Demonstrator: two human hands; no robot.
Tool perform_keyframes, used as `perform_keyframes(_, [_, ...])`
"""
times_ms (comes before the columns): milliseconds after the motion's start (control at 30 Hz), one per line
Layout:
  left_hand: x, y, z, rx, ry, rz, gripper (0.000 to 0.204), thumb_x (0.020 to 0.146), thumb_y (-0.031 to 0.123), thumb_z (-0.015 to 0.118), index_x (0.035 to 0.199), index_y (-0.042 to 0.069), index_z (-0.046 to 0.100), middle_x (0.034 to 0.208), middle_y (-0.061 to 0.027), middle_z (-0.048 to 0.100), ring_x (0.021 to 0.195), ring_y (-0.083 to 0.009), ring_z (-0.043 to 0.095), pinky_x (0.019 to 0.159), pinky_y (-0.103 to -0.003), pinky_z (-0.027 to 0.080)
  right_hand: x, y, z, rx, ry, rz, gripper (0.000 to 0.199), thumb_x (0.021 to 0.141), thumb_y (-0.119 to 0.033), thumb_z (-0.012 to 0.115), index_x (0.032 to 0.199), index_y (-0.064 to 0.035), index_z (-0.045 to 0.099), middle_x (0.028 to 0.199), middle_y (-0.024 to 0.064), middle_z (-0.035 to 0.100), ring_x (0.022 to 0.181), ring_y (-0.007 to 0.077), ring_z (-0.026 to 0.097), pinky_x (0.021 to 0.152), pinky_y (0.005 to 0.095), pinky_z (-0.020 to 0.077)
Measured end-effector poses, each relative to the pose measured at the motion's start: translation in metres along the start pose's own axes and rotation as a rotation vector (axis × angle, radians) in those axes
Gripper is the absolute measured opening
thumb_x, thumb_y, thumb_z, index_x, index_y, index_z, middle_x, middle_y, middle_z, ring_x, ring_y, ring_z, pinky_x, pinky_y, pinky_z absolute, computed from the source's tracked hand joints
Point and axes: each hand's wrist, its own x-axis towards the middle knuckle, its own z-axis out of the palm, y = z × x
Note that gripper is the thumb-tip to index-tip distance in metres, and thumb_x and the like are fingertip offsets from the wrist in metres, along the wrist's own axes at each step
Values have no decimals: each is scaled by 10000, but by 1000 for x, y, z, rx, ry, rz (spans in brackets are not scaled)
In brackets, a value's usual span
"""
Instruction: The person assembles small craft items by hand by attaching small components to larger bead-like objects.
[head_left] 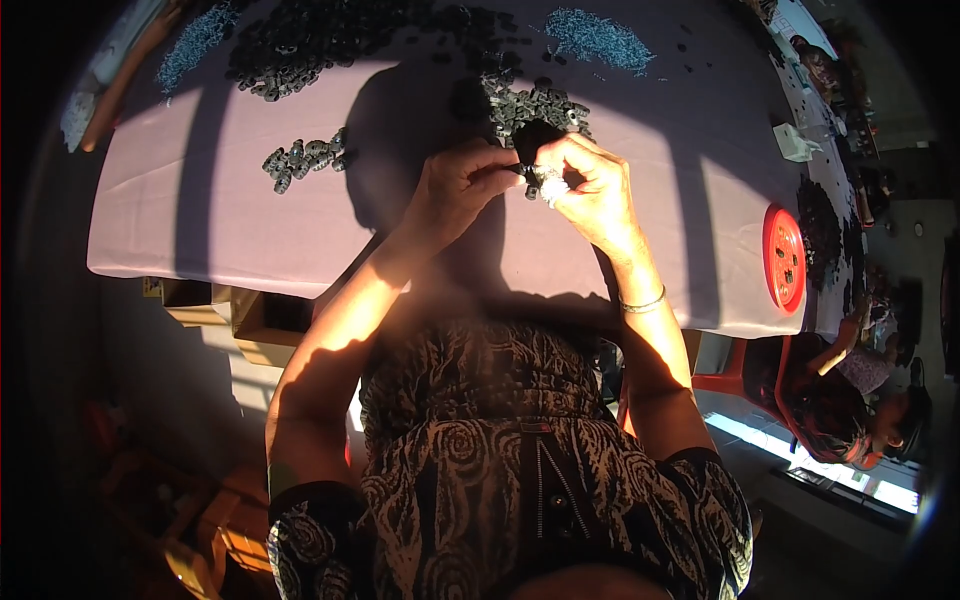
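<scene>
My left hand (pixel 458 190) pinches a small black plastic part (pixel 524 175) between thumb and fingertips, above the cloth-covered table. Close against it, my right hand (pixel 592 185) has its fingers curled, and its fingertips meet the same part. A bright whitish clump (pixel 553 187) shows at the right fingers; glare hides whether it is small metal pieces. Just beyond my hands lies a heap of black parts (pixel 540 108). To the left of my left hand is a smaller group of similar black parts (pixel 303 161).
A large dark heap of black parts (pixel 290 50) covers the far left. Piles of small bluish-silver pieces (pixel 598 38) (pixel 195 45) lie at the far side. A red plate (pixel 784 258) with a few black parts sits at the right edge. Another person (pixel 830 400) sits at right.
</scene>
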Motion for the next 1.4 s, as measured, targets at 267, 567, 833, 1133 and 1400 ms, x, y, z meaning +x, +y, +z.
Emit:
perform_keyframes(267, [-1,0,0,-31,-16,-4,167,815,19,695,972,-22,657,775,-1,573,715,-53,507,644,-200,428,1,-5,0,-97,-31,-82,174,685,56,654,832,-19,602,749,35,574,678,135,555,601,246,460])
perform_keyframes(567, [0,-1,0,-16,18,0,190,795,65,697,967,-9,663,766,-59,608,674,-105,561,633,-242,454,0,-6,5,-169,-10,-209,293,698,87,629,972,-8,593,870,94,604,722,270,603,628,319,508])
perform_keyframes(833, [0,-1,0,-21,44,-8,167,800,58,691,956,2,667,741,-49,587,647,-94,539,601,-239,437,-2,-4,-2,-81,50,22,226,769,60,604,979,-20,629,851,92,659,705,165,629,644,286,517])
perform_keyframes(1133, [2,-11,-3,-208,178,-127,195,885,70,642,1074,23,628,842,-10,631,722,-55,569,612,-203,471,2,45,-37,-93,360,251,43,852,-26,644,888,-20,665,700,-3,642,664,49,569,639,215,472])
perform_keyframes(1400, [1,-9,-3,-180,192,-157,191,899,54,608,1086,20,622,898,-22,635,742,-60,580,612,-200,469,25,23,-5,-125,59,95,166,811,-5,655,970,-53,665,838,55,612,767,162,587,677,289,489])
